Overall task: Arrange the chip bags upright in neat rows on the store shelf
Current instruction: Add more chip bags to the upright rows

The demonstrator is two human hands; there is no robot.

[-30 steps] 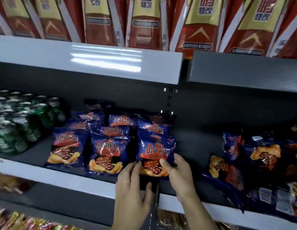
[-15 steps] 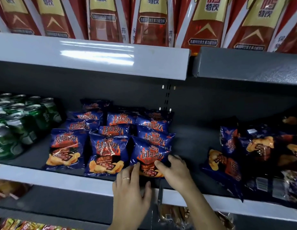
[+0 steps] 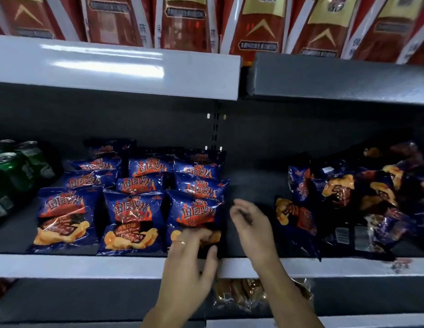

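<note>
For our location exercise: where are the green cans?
In the head view, the green cans stand at the far left of the shelf, beside the blue chip bags.

The person works gloveless: the left hand and the right hand are both bare. The left forearm and the right forearm are bare too, all the way down to the bottom edge of the view. The only thing worn is a ring on the left hand — a thin, plain, gold-coloured band near the knuckle, though which finger carries it cannot be told. The right hand's fingers are blurred, so finer detail there is lost.
</note>
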